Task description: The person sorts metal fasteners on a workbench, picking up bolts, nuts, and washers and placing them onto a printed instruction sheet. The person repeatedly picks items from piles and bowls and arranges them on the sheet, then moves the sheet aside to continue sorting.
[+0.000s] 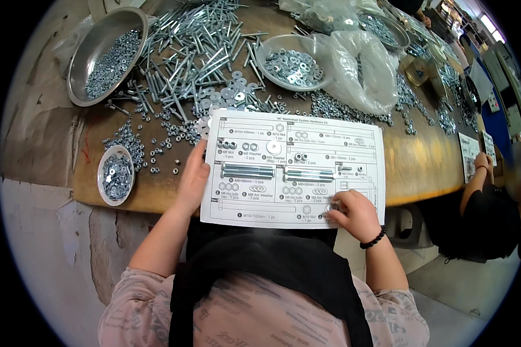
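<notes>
White card (307, 143) printed black, silver bolts (248, 170), brown table (417, 180), black bracelet (373, 240), pink shirt (260, 306), apparently grey-lettered

Single head view, looking steeply down and forward over the table (419, 176).
The left fisheye of a head-worn pair sits above the black apron (260, 251) at six o'clock. The printed sheet (260, 199) lies near the centre, at close range; forearms (162, 240) enter from about eight and four o'clock. The table recedes toward twelve, and a co-worker (483, 217) appears smaller, farther off, just past three. Straight edges bend toward the rim.
</notes>
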### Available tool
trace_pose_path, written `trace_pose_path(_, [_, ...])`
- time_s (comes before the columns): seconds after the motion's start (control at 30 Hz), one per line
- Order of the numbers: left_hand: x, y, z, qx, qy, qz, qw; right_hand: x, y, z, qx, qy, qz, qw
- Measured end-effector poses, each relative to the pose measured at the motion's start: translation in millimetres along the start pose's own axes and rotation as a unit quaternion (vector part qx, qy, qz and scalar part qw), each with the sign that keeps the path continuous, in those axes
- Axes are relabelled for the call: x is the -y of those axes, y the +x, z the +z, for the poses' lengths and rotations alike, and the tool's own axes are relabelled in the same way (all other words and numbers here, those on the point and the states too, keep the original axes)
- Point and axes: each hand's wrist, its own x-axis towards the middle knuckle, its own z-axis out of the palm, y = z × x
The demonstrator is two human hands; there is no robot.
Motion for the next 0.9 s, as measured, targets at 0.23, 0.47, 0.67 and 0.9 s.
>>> trace_pose_path(0.23, [12.3, -5.0, 6.4, 0.028, 0.021, 0.001, 0.999, -7.2, 24.2, -19.3, -0.051, 0.033, -0.017, 0.998])
trace_pose_path(0.47, [0.2, -11.4, 9.6, 0.031, 0.044, -0.004, 0.999, -3.7, 84.4, -44.8, -0.070, 0.052, -0.051, 0.995])
trace_pose_path(0.67, [-4.3, -9.0, 12.0, 0.038, 0.057, -0.011, 0.998, -80.1, 210.4, -76.4, -0.288, 0.008, -0.042, 0.957])
trace_pose_path(0.9, [-9.8, -14.4, 9.7, 0.027, 0.090, -0.028, 0.995, -106.3, 319.9, -88.3, -0.136, -0.101, 0.094, 0.981])
